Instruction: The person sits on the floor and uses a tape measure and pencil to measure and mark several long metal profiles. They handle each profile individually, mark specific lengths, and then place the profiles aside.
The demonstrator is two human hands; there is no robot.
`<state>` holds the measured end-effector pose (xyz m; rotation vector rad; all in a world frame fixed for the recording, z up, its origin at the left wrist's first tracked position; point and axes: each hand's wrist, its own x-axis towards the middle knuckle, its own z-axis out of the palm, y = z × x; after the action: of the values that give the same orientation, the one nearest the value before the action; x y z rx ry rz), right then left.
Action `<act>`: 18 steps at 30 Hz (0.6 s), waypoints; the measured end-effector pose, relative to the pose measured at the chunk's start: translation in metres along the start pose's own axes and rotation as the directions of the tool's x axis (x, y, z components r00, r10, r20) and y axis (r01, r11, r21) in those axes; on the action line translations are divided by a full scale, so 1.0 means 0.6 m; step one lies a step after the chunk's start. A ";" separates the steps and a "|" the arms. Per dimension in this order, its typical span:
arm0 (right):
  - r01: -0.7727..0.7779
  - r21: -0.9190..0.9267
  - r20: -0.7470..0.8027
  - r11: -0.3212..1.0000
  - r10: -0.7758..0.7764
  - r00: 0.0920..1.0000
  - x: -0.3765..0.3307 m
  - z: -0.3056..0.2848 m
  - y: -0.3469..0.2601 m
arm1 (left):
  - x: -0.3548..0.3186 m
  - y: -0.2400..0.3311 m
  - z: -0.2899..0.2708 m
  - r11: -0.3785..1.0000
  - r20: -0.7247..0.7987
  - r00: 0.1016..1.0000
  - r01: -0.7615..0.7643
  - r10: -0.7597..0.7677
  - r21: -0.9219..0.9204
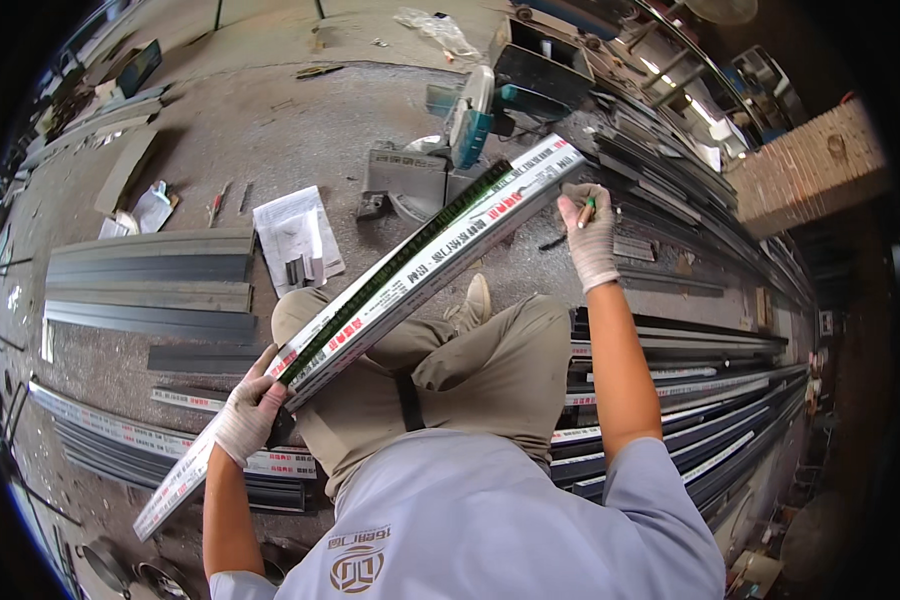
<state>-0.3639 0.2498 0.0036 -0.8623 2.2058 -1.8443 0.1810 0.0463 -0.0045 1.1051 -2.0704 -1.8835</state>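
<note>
A long metal profile (pixel 440 258) in printed white film lies slantwise across my lap, from lower left to upper right, with a dark green strip along it. My left hand (pixel 247 420), in a pale work glove, is closed around its lower part, thumb on top. Near the upper end, my gloved right hand (pixel 593 245) pinches a short pen (pixel 586 212) with a green end. That hand is just right of the profile; whether its fingertips touch the profile I cannot tell.
A teal mitre saw (pixel 465 130) stands ahead, with a dark metal box (pixel 540 62) behind it. Printed sheets (pixel 295 235) lie on the floor. Grey profiles (pixel 150 270) are stacked to the left, and more long profiles (pixel 685 395) to the right, near a brick pillar (pixel 810 170).
</note>
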 end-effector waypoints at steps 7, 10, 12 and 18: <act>0.008 0.069 -0.157 0.998 0.003 0.988 0.031 0.009 -0.028 | 0.004 0.025 0.011 0.997 0.045 0.999 -0.012 0.015 -0.078; 0.015 0.014 -0.157 1.000 -0.013 0.987 0.062 0.005 -0.023 | 0.010 0.009 0.004 0.993 0.041 0.997 -0.055 0.060 -0.100; 0.094 -0.151 -0.179 0.984 -0.121 0.976 0.107 -0.028 0.037 | 0.019 -0.005 0.008 0.982 0.034 0.995 -0.087 0.094 -0.168; -0.110 0.049 -0.161 0.993 0.117 0.980 0.119 -0.004 -0.013 | 0.035 0.002 -0.015 0.999 0.032 0.999 0.011 -0.009 -0.045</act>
<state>-0.4211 0.2150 0.0291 -0.5834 2.2505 -1.9607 0.1705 0.0266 -0.0093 1.0847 -2.0317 -1.9544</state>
